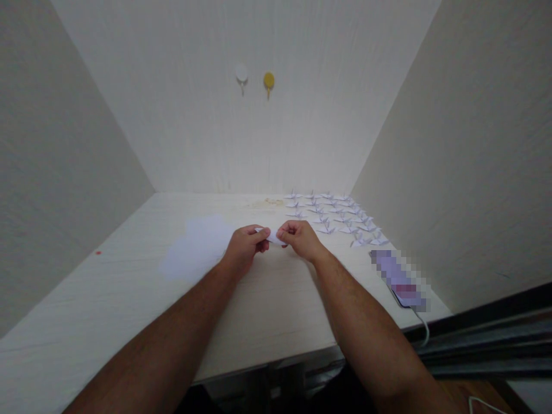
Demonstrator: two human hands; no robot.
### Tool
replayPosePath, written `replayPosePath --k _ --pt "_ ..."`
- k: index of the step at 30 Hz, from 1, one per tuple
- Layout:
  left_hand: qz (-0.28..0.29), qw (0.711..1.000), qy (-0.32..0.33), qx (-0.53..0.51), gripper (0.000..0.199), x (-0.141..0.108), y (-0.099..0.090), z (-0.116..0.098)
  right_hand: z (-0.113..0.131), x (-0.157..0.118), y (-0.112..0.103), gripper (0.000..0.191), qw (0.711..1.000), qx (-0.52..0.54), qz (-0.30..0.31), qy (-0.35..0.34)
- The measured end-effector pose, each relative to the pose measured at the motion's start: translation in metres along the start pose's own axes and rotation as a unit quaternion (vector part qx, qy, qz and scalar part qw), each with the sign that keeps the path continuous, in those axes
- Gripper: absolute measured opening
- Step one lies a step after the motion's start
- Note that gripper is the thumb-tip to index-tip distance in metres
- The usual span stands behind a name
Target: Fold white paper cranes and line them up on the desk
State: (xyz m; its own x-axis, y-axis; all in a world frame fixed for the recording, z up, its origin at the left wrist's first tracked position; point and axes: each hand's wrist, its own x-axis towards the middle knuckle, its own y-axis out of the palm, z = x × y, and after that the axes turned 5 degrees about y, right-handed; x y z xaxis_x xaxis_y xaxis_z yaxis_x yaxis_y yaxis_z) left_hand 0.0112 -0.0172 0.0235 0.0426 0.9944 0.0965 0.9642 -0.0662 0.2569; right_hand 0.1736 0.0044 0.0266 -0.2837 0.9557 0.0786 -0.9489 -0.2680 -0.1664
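Observation:
Between my two hands, a little above the table, is a small piece of folded white paper. My left hand pinches its left end, thumb on top and fingers curled beneath. The right end is gripped by my right hand between thumb and bent index finger. How the paper is folded underneath is hidden by the fingers. Left of my left hand lie white paper sheets, flat on the table. Beyond my right hand, folded white paper cranes stand in rows.
On the white table, a phone, its screen blurred out, lies at the right with a white cable running off the edge. Walls enclose the back and sides. A white hook and a yellow hook are on the back wall.

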Motion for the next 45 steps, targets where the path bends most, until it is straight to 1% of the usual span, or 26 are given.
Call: replayPosePath --k 2,5,6,8,10,12,13,15,16,18,21,23,24,26,30,33,37,41,45 --pt "0.015 0.999 -0.033 -0.027 0.036 0.001 -0.002 -0.002 -0.003 0.001 0.0 0.021 1.0 0.024 -0.002 -0.006" --pt "0.032 0.988 -0.117 -0.092 0.056 0.003 -0.006 -0.005 -0.006 0.003 0.0 0.02 0.998 0.037 -0.019 -0.036" --pt "0.036 0.983 -0.146 -0.1 0.06 0.004 -0.006 -0.006 -0.006 0.003 0.0 0.019 0.998 0.031 -0.027 -0.053" --pt "0.045 0.976 -0.19 -0.099 0.059 0.004 -0.006 -0.007 -0.005 0.003 -0.001 0.016 0.994 -0.005 -0.047 -0.1" --pt "0.05 0.973 -0.204 -0.093 0.044 0.003 -0.004 -0.007 -0.003 0.002 -0.002 0.012 0.985 -0.056 -0.067 -0.151" --pt "0.052 0.98 -0.174 -0.086 0.027 0.001 -0.003 -0.006 -0.002 0.002 -0.002 0.009 0.976 -0.095 -0.076 -0.183" --pt "0.049 0.984 -0.151 -0.081 0.025 0.001 -0.002 -0.006 -0.003 0.002 -0.002 0.009 0.974 -0.105 -0.079 -0.187" --pt "0.042 0.99 -0.106 -0.077 0.035 0.001 -0.002 -0.004 -0.004 0.002 0.0 0.011 0.975 -0.103 -0.087 -0.179" --pt "0.038 0.992 -0.089 -0.079 0.041 0.001 -0.002 -0.002 -0.004 0.002 0.001 0.014 0.977 -0.094 -0.094 -0.167" --pt "0.014 0.994 -0.061 -0.086 0.046 0.002 -0.002 0.0 -0.006 0.002 0.004 0.02 0.984 -0.06 -0.107 -0.132" --pt "-0.053 0.995 -0.023 -0.08 0.046 0.004 0.0 0.004 -0.006 0.001 0.008 0.023 0.991 -0.027 -0.108 -0.073" --pt "-0.082 0.994 0.0 -0.07 0.041 0.004 0.002 0.006 -0.005 0.001 0.01 0.021 0.993 -0.03 -0.098 -0.052" --pt "-0.084 0.994 0.011 -0.064 0.038 0.004 0.003 0.007 -0.004 0.001 0.01 0.019 0.994 -0.034 -0.092 -0.047" --pt "-0.07 0.996 0.032 -0.041 0.03 0.003 0.004 0.008 -0.002 0.001 0.009 0.015 0.994 -0.038 -0.087 -0.045" --pt "-0.036 0.995 0.065 0.064 0.02 0.003 0.003 0.008 -0.001 0.0 0.008 0.011 0.99 -0.076 -0.103 -0.067" --pt "-0.032 0.986 0.08 0.144 0.013 0.003 -0.001 0.004 -0.001 -0.001 0.008 0.011 0.985 -0.117 -0.1 -0.083" --pt "-0.028 0.975 0.074 0.207 0.019 0.003 -0.004 -0.001 -0.003 -0.002 0.007 0.012 0.981 -0.148 -0.093 -0.084" --pt "-0.009 0.972 0.061 0.229 0.012 0.001 -0.002 -0.005 -0.006 -0.003 0.006 0.009 0.97 -0.194 -0.106 -0.104" --pt "-0.019 0.976 0.039 0.214 0.014 -0.001 0.0 -0.007 -0.007 -0.003 0.006 0.01 0.944 -0.268 -0.115 -0.157"
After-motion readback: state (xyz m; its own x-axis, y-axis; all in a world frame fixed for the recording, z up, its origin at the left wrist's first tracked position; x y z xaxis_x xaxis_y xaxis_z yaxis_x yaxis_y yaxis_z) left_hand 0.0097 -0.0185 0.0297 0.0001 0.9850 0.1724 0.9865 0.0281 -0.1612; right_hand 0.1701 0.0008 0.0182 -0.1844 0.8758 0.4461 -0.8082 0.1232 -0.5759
